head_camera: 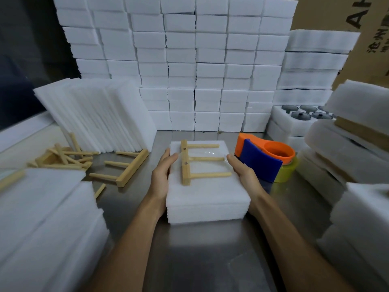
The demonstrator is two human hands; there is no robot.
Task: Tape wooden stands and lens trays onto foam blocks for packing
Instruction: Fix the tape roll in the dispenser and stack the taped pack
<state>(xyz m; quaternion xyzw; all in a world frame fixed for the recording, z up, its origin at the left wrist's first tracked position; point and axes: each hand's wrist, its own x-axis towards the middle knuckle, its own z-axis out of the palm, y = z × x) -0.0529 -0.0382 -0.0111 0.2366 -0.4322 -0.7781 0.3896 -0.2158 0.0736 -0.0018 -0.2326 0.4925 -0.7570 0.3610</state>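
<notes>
Resting on a metal table (210,260), a white foam block (207,192) is held between both hands at the middle of the view. The left hand (163,175) is laid against the block's left edge, its fingers together and curled over the top rim, while the right hand (242,169) is curled round the right edge in the same way. A wooden stand (186,163) (one bar with three pegs pointing right) lies flat on top of the block, under a clear strip of tape (207,153). Just beside the right hand, an orange and blue tape dispenser (263,159) is seen on the table. Left of the block another stand (126,169) lies on the table, with loose wooden pieces (65,158) beyond it. Stacked foam (189,66) is piled behind.
</notes>
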